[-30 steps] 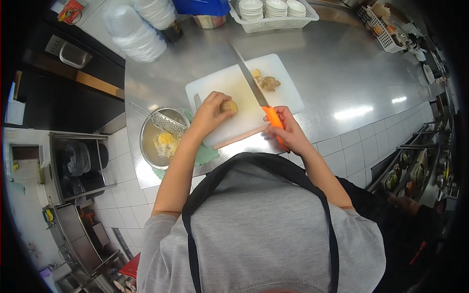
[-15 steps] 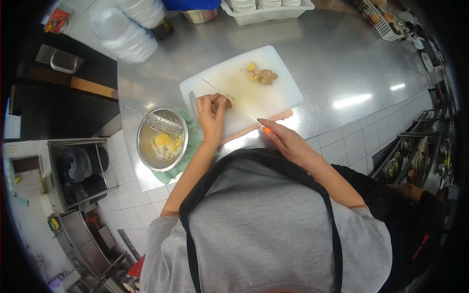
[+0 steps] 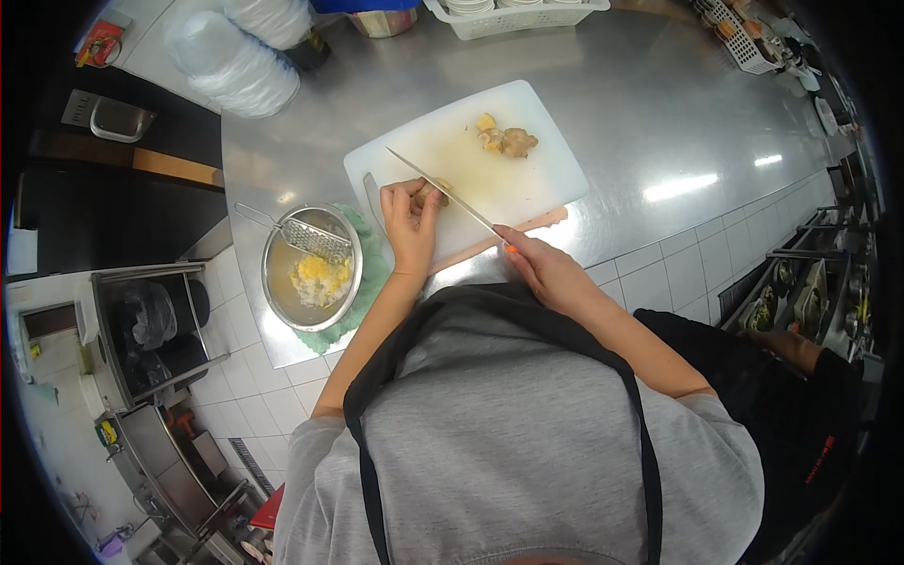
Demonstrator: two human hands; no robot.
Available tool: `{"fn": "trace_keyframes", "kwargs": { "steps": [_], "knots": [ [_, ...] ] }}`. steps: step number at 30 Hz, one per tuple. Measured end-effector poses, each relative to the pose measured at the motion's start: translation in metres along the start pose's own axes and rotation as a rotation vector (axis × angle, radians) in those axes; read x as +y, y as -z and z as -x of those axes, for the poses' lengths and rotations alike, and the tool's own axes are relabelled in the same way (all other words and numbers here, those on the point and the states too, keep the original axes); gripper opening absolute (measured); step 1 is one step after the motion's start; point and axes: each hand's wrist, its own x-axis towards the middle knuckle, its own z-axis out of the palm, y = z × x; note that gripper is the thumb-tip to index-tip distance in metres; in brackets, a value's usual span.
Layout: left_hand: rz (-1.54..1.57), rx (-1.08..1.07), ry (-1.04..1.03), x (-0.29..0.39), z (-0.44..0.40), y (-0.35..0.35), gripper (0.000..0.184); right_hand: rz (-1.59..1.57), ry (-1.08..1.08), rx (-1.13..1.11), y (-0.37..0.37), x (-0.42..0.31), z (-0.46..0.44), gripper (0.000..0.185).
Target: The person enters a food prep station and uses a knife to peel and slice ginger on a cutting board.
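Note:
A piece of ginger (image 3: 435,193) lies on the white cutting board (image 3: 405,132), and my left hand (image 3: 408,221) pinches it there. My right hand (image 3: 544,266) is wrapped round the orange handle of a long knife (image 3: 457,199). The blade crosses the board diagonally, at the ginger close to my left fingertips; whether it has cut in, I cannot tell. Farther back on the board sit more pieces of ginger (image 3: 513,142). Left of the board is a metal bowl (image 3: 280,297) holding yellow and white gratings (image 3: 323,281), with a metal grater (image 3: 315,238) resting in it.
A green cloth (image 3: 367,273) lies beneath the bowl. Stacked plastic containers (image 3: 245,80) and a white basket of small dishes (image 3: 508,21) stand at the back of the steel table (image 3: 650,104). Another person in black (image 3: 800,414) is at the right, near shelves.
The knife blade has turned slightly, so its broad side shows more. My left hand stays on the ginger. The whole view has shifted a little.

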Motion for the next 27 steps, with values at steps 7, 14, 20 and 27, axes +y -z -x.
{"fn": "trace_keyframes", "kwargs": {
  "steps": [7,14,20,27],
  "knots": [
    [0.031,-0.015,-0.016,0.004,-0.001,0.002,0.023,-0.054,-0.056,-0.076,-0.011,0.015,-0.048,0.038],
    [-0.128,-0.084,0.007,0.001,-0.012,0.011,0.021,-0.531,-0.355,-0.196,0.023,-0.003,-0.031,0.042],
    [-0.035,-0.026,0.050,-0.003,-0.011,0.004,0.018,-0.279,-0.159,-0.055,0.015,-0.005,-0.011,0.041],
    [-0.038,-0.060,0.008,0.001,-0.010,0.004,0.016,-0.107,-0.062,-0.035,0.018,-0.015,0.003,0.039]
  ]
}}
